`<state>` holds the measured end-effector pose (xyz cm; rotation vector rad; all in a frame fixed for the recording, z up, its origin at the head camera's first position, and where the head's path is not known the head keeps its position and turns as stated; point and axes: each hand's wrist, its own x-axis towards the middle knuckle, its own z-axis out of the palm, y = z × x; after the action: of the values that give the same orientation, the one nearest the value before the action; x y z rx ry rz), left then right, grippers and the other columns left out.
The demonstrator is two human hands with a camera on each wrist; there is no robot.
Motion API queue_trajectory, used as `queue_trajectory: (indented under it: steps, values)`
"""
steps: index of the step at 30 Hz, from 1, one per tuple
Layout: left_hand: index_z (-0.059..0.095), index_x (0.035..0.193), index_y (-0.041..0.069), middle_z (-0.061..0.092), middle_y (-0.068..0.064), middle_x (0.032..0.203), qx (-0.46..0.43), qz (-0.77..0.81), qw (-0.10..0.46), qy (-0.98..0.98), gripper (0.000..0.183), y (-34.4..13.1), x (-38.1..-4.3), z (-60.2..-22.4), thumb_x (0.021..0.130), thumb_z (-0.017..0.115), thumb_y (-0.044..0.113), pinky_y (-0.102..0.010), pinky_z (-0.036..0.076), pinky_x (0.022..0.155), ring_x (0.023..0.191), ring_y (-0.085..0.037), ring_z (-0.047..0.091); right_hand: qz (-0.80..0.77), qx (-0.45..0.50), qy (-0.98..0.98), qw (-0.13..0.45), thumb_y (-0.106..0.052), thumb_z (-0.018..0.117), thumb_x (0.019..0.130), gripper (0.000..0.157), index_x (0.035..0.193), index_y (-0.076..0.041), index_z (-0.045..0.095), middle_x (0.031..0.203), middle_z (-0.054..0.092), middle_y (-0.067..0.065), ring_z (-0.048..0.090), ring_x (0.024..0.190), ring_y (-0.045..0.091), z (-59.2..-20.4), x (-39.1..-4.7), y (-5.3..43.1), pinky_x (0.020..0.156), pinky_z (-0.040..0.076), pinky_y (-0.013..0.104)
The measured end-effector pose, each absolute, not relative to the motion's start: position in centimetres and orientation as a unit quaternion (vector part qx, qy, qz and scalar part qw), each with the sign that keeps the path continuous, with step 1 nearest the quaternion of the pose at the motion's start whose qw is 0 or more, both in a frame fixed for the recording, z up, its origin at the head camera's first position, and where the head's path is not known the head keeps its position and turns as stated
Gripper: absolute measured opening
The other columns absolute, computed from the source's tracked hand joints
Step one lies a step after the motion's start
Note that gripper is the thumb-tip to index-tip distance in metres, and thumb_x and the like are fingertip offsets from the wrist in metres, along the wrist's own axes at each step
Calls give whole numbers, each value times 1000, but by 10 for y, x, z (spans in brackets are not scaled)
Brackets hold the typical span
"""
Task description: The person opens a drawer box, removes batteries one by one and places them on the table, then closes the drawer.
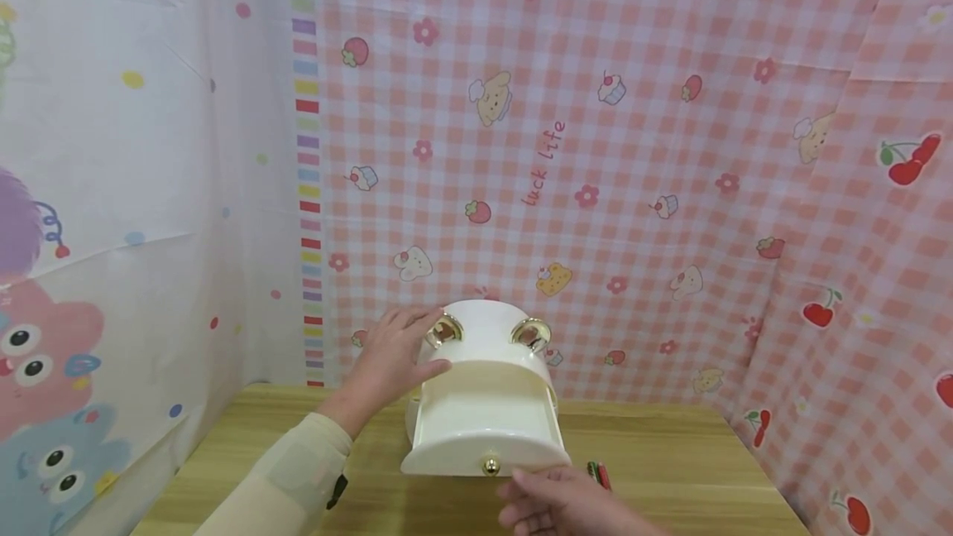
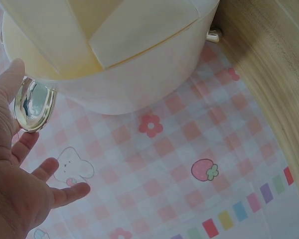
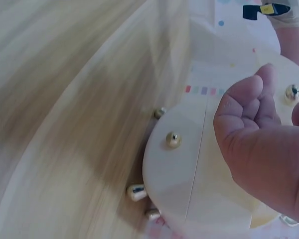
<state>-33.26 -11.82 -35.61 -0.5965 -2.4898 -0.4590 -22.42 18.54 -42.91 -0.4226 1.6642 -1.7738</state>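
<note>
A white, rounded drawer box (image 1: 484, 321) with gold trim stands at the back of the table. Its upper drawer (image 1: 484, 442) is pulled out, with a gold knob (image 1: 490, 465) on the front. My left hand (image 1: 395, 358) lies along the box's left side by a gold oval ring (image 2: 35, 104), fingers spread and thumb against the box. Just right of the knob and apart from it is my right hand (image 1: 558, 503), fingers loosely bent, holding nothing. Below, a second gold knob (image 3: 173, 139) marks the lower front in the right wrist view.
Small green and red objects (image 1: 599, 475) lie on the wooden table (image 1: 670, 453) right of the drawer, partly behind the right hand. Pink checked cloth (image 1: 596, 147) hangs behind, and white patterned cloth (image 1: 149, 189) at the left. Short gold feet (image 3: 136, 192) support the box.
</note>
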Motion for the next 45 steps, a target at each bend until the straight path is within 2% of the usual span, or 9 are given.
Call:
queue_trajectory:
  steps: [10, 18, 23, 32, 45]
  values:
    - [57, 156, 15, 61, -8, 152, -222, -173, 270, -921, 81, -118, -334, -358, 88, 87, 48, -63, 46, 115, 141, -35, 52, -695, -142, 638, 299, -38, 58, 110, 30, 106, -16, 79, 89, 81, -9, 73, 82, 4, -428, -220, 171, 79, 60, 23]
    - [57, 155, 15, 61, -10, 153, -227, -186, 266, -918, 80, -118, -332, -358, 88, 88, 45, -66, 46, 114, 143, -37, 52, -709, -147, 628, 286, -34, 60, 110, 28, 109, -14, 80, 87, 81, -8, 73, 81, 5, -431, -219, 162, 80, 60, 23]
    - [58, 155, 15, 61, -10, 152, -227, -188, 270, -917, 80, -118, -331, -357, 87, 88, 46, -65, 46, 115, 142, -36, 52, -711, -134, 627, 290, -37, 59, 110, 31, 109, -15, 80, 87, 80, -9, 72, 81, 4, -428, -217, 160, 79, 59, 23]
    - [58, 155, 15, 61, -10, 152, -225, -188, 269, -917, 80, -117, -330, -356, 87, 88, 45, -64, 46, 117, 142, -35, 52, -720, -103, 630, 274, -42, 58, 110, 38, 111, -10, 78, 87, 79, -9, 70, 80, 5, -426, -215, 155, 78, 58, 23]
    - [53, 159, 17, 58, -10, 157, -214, -164, 245, -931, 81, -118, -330, -352, 91, 84, 49, -65, 43, 118, 145, -36, 49, -716, -106, 637, 264, -43, 55, 111, 37, 111, -12, 76, 87, 76, -11, 66, 78, 3, -420, -215, 152, 75, 54, 21]
